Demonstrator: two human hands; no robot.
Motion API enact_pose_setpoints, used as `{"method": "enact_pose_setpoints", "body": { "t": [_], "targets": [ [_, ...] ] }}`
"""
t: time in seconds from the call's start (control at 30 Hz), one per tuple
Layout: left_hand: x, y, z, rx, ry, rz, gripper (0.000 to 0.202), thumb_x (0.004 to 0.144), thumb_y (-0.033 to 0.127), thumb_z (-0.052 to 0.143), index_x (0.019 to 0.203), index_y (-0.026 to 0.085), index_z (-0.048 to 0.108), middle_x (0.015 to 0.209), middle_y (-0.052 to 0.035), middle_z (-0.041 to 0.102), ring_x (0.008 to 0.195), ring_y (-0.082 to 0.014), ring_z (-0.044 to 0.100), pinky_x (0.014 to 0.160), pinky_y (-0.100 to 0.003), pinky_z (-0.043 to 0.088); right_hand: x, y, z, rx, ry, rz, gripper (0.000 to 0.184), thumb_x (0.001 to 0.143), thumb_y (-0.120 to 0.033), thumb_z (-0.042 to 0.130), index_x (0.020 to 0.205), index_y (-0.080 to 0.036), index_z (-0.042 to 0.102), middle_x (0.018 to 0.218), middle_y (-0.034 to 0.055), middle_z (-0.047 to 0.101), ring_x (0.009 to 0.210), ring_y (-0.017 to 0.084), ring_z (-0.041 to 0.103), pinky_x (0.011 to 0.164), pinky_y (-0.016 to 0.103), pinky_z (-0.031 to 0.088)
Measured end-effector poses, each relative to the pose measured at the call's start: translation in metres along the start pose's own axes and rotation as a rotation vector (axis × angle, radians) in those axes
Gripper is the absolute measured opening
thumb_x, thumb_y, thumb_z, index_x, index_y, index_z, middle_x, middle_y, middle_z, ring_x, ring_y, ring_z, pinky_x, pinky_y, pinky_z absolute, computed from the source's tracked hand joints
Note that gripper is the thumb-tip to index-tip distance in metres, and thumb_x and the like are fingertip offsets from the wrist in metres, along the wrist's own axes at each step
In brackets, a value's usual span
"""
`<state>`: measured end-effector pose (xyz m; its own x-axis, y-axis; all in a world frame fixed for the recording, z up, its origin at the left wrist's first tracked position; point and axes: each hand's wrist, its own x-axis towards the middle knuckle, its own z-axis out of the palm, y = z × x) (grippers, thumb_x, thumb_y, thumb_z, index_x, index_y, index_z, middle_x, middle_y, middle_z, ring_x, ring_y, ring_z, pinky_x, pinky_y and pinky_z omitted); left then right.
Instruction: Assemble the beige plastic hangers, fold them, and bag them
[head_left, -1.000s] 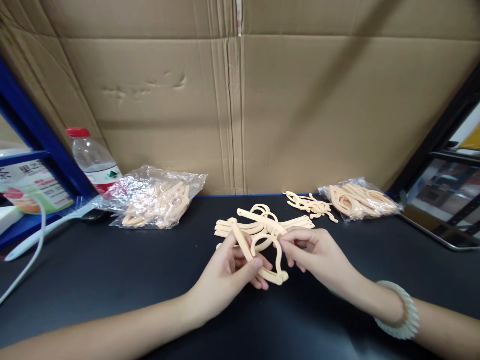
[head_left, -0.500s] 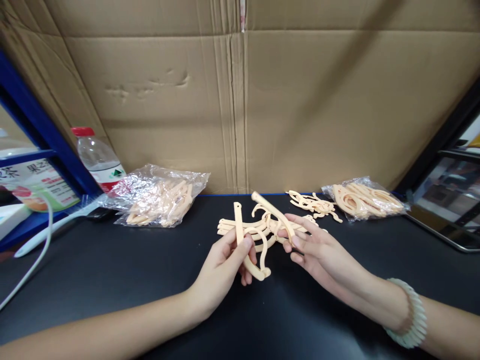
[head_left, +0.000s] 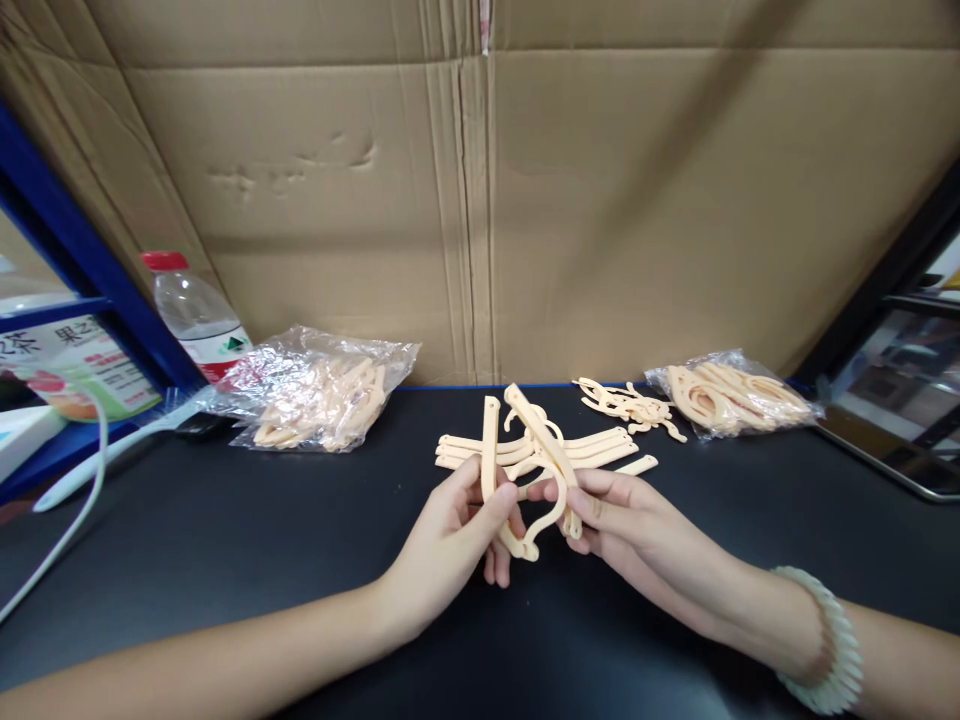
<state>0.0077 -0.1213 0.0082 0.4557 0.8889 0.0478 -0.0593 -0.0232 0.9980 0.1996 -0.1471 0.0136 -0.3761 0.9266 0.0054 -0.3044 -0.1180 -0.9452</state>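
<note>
My left hand (head_left: 457,530) is closed on a beige plastic hanger arm (head_left: 490,440), which stands nearly upright with a hole at its top end. At its lower end a curved hanger hook (head_left: 556,505) is attached and bends up to the right. My right hand (head_left: 630,515) pinches a second hanger arm (head_left: 536,425), slanting up to the left, by its lower end. The hook passes close to my right fingertips; whether they grip it too I cannot tell. Behind both hands lies a stack of hanger pieces (head_left: 607,445), partly hidden by the held parts.
Small hook pieces (head_left: 630,405) lie in a pile at the back right, beside a clear bag of beige parts (head_left: 731,395). Another filled bag (head_left: 322,405) and a red-capped bottle (head_left: 199,310) stand at the left. Cardboard (head_left: 337,220) walls off the black table's (head_left: 225,560) back.
My right hand has brought its hanger arm left and slightly down, against the hook. The arm in my left hand has turned more upright, and the hook has swung out to the right.
</note>
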Motion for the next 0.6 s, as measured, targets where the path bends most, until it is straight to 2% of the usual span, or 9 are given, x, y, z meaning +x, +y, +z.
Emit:
{"method": "enact_pose_setpoints", "body": {
  "t": [0.1, 0.17, 0.27, 0.47, 0.6],
  "targets": [
    [0.0013, 0.0005, 0.0011, 0.016, -0.034, -0.032, 0.030, 0.075, 0.036, 0.076, 0.080, 0.016, 0.054, 0.063, 0.0021, 0.060, 0.043, -0.0082, 0.056, 0.043, -0.016, 0.044, 0.0019, 0.0005, -0.0017, 0.070, -0.001, -0.015, 0.015, 0.085, -0.034, 0.071, 0.088, -0.019, 0.072, 0.093, 0.0042, 0.057, 0.076, 0.014, 0.045, 0.068, 0.025, 0.040],
    [0.0014, 0.0003, 0.0019, 0.022, -0.056, -0.056, 0.027, 0.070, 0.030, 0.080, 0.077, 0.015, 0.059, 0.067, 0.0004, 0.062, 0.046, -0.0082, 0.056, 0.046, -0.018, 0.047, 0.0031, 0.0017, -0.0026, 0.118, 0.010, -0.017, 0.014, 0.084, -0.033, 0.073, 0.086, -0.019, 0.071, 0.091, 0.0039, 0.057, 0.080, 0.014, 0.047, 0.071, 0.025, 0.042],
    [0.0008, -0.0008, 0.0023, 0.028, -0.057, -0.048, 0.020, 0.071, 0.028, 0.079, 0.080, 0.014, 0.067, 0.074, -0.0025, 0.065, 0.050, -0.0088, 0.057, 0.052, -0.022, 0.051, 0.0038, 0.0029, -0.0025, 0.153, 0.025, -0.017, 0.014, 0.083, -0.031, 0.074, 0.088, -0.019, 0.071, 0.092, 0.0033, 0.058, 0.081, 0.014, 0.049, 0.075, 0.026, 0.044],
    [0.0011, -0.0032, 0.0021, 0.033, -0.054, -0.008, 0.017, 0.074, 0.030, 0.076, 0.077, 0.014, 0.069, 0.069, -0.0014, 0.063, 0.055, -0.0109, 0.059, 0.057, -0.023, 0.053, 0.0039, 0.0045, -0.0035, 0.154, 0.011, -0.048, 0.012, 0.084, -0.030, 0.073, 0.088, -0.019, 0.069, 0.090, 0.0027, 0.059, 0.086, 0.015, 0.055, 0.084, 0.031, 0.048],
    [0.0032, -0.0046, -0.0003, -0.035, -0.009, 0.040, 0.020, 0.073, 0.031, 0.078, 0.080, 0.014, 0.070, 0.078, -0.0033, 0.066, 0.065, -0.0139, 0.064, 0.061, -0.024, 0.054, 0.0076, 0.0084, -0.0101, 0.077, 0.095, -0.076, 0.020, 0.076, -0.030, 0.080, 0.091, -0.020, 0.071, 0.089, 0.0020, 0.062, 0.085, 0.015, 0.057, 0.085, 0.031, 0.049]
  ]
}}
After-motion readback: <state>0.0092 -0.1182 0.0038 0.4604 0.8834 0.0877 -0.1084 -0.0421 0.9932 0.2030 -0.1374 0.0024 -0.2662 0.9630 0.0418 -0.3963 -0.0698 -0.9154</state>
